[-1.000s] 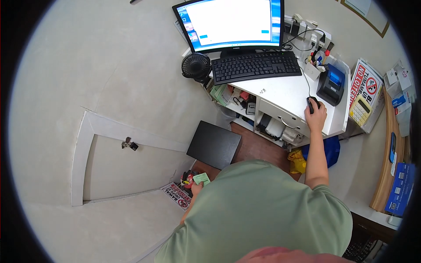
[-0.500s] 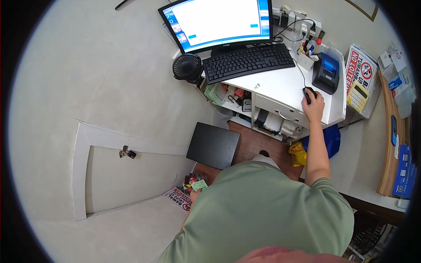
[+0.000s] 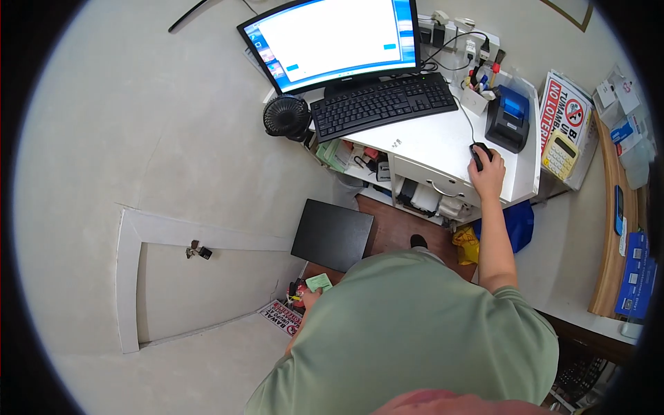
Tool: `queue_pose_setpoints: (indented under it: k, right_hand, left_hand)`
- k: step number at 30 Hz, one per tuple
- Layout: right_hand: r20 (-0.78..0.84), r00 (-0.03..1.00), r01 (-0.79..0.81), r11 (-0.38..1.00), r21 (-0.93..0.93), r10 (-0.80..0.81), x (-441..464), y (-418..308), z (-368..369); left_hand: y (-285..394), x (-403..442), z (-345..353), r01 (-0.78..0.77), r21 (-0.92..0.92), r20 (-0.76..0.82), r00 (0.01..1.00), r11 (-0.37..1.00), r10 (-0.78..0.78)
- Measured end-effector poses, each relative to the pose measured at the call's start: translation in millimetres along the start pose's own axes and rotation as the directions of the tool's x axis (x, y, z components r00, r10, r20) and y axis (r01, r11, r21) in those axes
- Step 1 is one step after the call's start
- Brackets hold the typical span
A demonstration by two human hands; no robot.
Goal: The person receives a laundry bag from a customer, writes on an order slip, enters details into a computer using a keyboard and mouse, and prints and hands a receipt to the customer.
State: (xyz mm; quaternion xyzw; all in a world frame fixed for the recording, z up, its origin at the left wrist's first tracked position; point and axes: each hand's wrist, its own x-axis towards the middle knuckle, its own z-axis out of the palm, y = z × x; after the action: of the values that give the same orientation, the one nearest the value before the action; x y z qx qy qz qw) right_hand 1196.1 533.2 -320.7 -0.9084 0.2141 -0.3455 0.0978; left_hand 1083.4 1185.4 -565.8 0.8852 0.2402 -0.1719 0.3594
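My right hand (image 3: 489,174) rests over a black computer mouse (image 3: 477,155) on the white desk, fingers curved around it. Low on the left, my left hand (image 3: 311,297) grips a small pale green slip of paper (image 3: 319,282), partly hidden by my body. A black keyboard (image 3: 384,107) lies in front of the lit monitor (image 3: 332,45), which shows a mostly white window. Right of the mouse cable stands a black and blue receipt printer (image 3: 510,119).
A small black fan (image 3: 286,116) stands left of the keyboard. Below the desk is a flat-topped black box (image 3: 332,234). A pen holder (image 3: 474,100) sits near the printer. A yellow calculator (image 3: 559,154) leans by a printed sign (image 3: 564,104) on the right.
The view has shifted slightly. My left hand has moved a little forward with the green slip. My right hand stays on the mouse.
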Motion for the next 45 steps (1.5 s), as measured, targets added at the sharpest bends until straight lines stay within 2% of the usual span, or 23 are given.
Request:
queue_pose_setpoints:
  k: [6,10,12,15,18,24,27,30,33,45]
  right_hand:
    - [0.017,1.0,-0.021,0.999,0.027,0.02,0.6,1.5,1.2]
    - [0.01,1.0,-0.029,0.999,0.043,0.028,0.4,1.8,1.6]
    - [0.015,1.0,-0.023,0.999,0.049,0.023,1.1,1.5,1.8]
    - [0.019,0.999,-0.032,0.998,0.053,0.031,1.6,0.8,0.5]
    - [-0.007,1.0,-0.019,0.998,0.052,0.019,2.2,0.1,0.6]
    - [0.0,1.0,-0.013,0.998,0.067,0.013,2.5,0.1,-0.3]
    - [0.011,1.0,-0.019,0.998,0.056,0.018,2.0,0.5,0.2]
    - [0.042,0.999,-0.036,0.997,0.062,0.033,2.4,1.2,-0.4]
    - [0.055,0.998,-0.045,0.997,0.06,0.042,2.2,0.9,-0.8]
    - [0.042,0.998,-0.039,0.997,0.06,0.036,1.8,0.3,-1.1]
  left_hand:
    - [49.4,2.2,8.4,-0.06,0.027,-0.02,0.998,0.998,0.06]
    - [91.9,-19.7,-5.6,-0.028,-0.03,-0.009,1.0,0.999,0.028]
    - [86.4,-16.0,-1.0,-0.056,-0.052,0.009,0.998,0.997,0.057]
    - [82.1,-17.1,3.0,-0.027,0.018,-0.006,1.0,0.999,0.027]
    - [69.3,-12.7,13.3,-0.021,-0.105,-0.006,1.0,0.994,0.02]
    - [63.0,-7.7,25.5,-0.005,-0.013,-0.024,1.0,1.0,0.005]
    - [63.8,-7.2,32.0,0.006,-0.093,-0.021,1.0,0.996,-0.008]
    - [61.6,-2.0,36.4,-0.031,-0.093,-0.018,0.999,0.995,0.029]
    - [61.5,2.5,37.9,-0.066,-0.002,-0.021,0.998,0.998,0.066]
    - [88.8,3.1,48.2,-0.095,-0.126,0.024,0.995,0.987,0.099]
